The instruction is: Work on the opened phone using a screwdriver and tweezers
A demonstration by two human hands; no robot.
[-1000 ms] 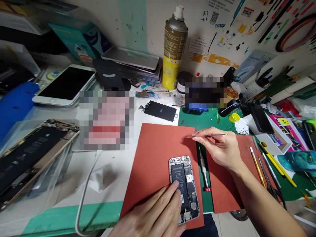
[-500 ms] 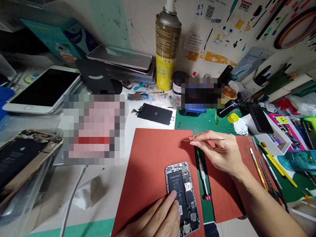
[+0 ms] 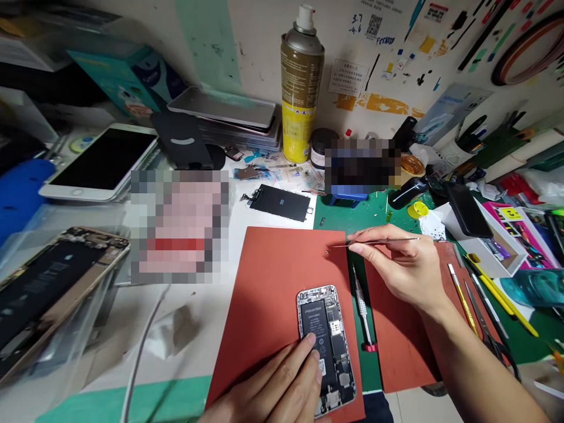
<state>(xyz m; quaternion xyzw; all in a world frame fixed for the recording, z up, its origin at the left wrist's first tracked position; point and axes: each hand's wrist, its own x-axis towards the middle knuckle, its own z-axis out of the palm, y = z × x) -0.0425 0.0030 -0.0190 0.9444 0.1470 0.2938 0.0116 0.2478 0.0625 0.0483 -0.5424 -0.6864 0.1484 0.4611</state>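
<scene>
An opened phone [image 3: 345,352] lies on the red-brown mat [image 3: 268,282], its black battery [image 3: 314,320] and circuit board exposed. My left hand [image 3: 282,376] grips the phone's lower left side, fingertips pressed on the battery; its thumb is mostly hidden. Between the thumb and fingers of my right hand [image 3: 405,264] is a thin pair of metal tweezers [image 3: 383,241], pointing left over the mat. A tiny metallic piece [image 3: 326,252], perhaps a screw, shows just beside the tweezers' tips. I cannot tell whether the tips touch it.
A screwdriver [image 3: 362,305] lies right of the phone. Scissors [image 3: 487,329] and pens sit farther right. Behind the mat are a detached phone screen [image 3: 282,202] and a spray can [image 3: 302,88]. Another opened phone [image 3: 57,282] is at left, near a white cable [image 3: 141,358].
My right hand has shifted slightly right and up with the tweezers. The tiny piece now shows on the mat by their tips. My left hand stays on the phone; the view has turned slightly.
</scene>
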